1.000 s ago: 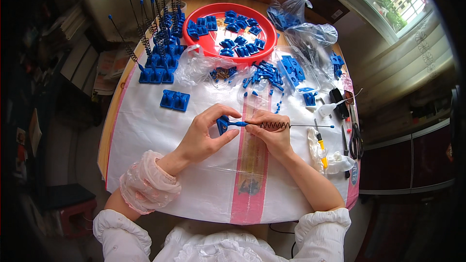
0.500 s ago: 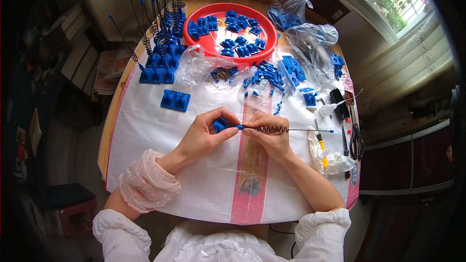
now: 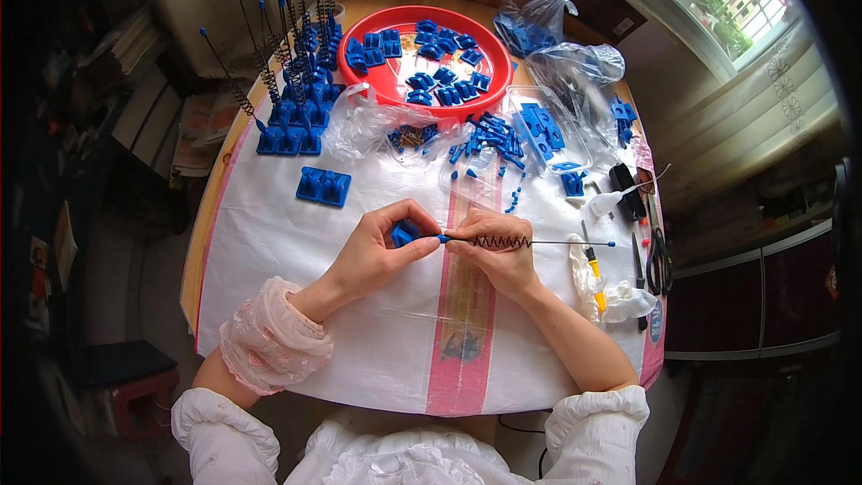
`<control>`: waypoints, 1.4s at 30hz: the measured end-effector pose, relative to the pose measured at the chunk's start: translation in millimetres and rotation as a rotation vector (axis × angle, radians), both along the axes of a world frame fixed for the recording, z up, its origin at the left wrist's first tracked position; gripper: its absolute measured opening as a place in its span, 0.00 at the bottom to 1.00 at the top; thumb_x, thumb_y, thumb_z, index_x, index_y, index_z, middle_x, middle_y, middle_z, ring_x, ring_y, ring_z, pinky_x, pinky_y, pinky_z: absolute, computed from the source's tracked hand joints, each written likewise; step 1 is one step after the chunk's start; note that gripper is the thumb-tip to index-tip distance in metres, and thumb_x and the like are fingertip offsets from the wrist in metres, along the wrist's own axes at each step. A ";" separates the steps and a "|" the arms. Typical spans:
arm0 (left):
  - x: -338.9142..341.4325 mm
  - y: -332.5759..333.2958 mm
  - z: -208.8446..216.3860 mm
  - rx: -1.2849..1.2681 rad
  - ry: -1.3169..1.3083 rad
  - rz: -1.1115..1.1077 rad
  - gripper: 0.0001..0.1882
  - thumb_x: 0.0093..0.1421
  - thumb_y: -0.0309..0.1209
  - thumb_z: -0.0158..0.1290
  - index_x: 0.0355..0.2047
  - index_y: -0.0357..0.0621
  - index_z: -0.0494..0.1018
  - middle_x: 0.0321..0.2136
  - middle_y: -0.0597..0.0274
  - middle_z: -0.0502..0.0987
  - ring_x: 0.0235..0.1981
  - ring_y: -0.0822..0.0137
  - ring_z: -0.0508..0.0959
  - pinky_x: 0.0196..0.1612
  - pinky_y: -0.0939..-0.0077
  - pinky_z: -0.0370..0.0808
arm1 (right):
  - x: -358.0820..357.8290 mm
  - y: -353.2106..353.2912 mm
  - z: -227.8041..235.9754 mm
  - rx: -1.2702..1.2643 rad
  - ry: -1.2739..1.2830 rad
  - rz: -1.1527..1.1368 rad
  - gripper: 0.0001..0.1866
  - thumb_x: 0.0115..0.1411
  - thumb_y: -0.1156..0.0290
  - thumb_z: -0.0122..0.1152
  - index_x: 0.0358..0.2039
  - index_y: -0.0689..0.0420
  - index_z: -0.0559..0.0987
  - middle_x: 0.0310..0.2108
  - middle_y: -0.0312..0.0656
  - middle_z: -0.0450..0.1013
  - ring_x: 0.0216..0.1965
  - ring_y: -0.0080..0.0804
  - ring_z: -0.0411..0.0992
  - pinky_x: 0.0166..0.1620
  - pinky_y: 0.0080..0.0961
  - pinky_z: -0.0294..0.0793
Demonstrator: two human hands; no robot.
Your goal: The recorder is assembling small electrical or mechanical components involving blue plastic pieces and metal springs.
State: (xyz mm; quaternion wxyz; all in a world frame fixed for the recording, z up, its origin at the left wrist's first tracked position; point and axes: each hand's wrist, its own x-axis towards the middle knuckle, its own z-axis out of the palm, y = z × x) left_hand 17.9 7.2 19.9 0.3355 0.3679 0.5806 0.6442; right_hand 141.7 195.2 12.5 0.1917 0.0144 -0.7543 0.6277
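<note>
Over the middle of the table my two hands meet, fingertips almost touching. My left hand (image 3: 375,251) is closed around a blue plastic piece (image 3: 403,233), partly hidden by the thumb and fingers. A thin black rod with a coil spring (image 3: 514,242) is pinched in my right hand (image 3: 496,262). The rod's left end meets a small blue tip between my hands; its bare length runs out to the right and ends in a blue cap (image 3: 611,244). Whether rod and blue piece are joined is hidden by my fingers.
Several finished-looking spring rods stand in blue bases (image 3: 289,140) at the far left, near a blue double piece (image 3: 323,187). Behind are a red basin (image 3: 355,79) of blue parts, a plastic bag (image 3: 359,126) and a clear box (image 3: 575,139). Scissors (image 3: 660,260) and a yellow-handled tool (image 3: 594,280) lie right.
Hardly anything differs. My right hand and the spring rod have shifted very slightly to the left; my left hand keeps its grip on the blue piece.
</note>
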 end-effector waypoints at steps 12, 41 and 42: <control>-1.6 -0.3 -4.2 -0.020 -0.018 0.003 0.07 0.65 0.30 0.61 0.40 0.41 0.79 0.33 0.70 0.80 0.35 0.82 0.75 0.36 0.86 0.71 | 0.6 -0.9 0.2 0.007 -0.018 -0.009 0.07 0.53 0.81 0.74 0.34 0.65 0.87 0.27 0.41 0.79 0.28 0.24 0.74 0.31 0.22 0.69; -1.0 -0.6 -1.7 -0.031 -0.037 0.017 0.05 0.64 0.28 0.60 0.38 0.41 0.80 0.32 0.69 0.80 0.33 0.80 0.76 0.37 0.84 0.71 | 1.1 -1.1 0.9 -0.032 -0.032 0.003 0.06 0.54 0.82 0.74 0.33 0.66 0.86 0.28 0.41 0.79 0.29 0.23 0.74 0.32 0.21 0.69; -0.5 -0.5 -0.5 -0.042 -0.012 0.028 0.04 0.64 0.27 0.60 0.38 0.41 0.80 0.32 0.68 0.81 0.34 0.78 0.77 0.37 0.83 0.71 | 1.3 -0.7 0.6 -0.038 -0.038 0.003 0.06 0.54 0.82 0.73 0.33 0.66 0.86 0.28 0.41 0.80 0.30 0.23 0.74 0.33 0.21 0.70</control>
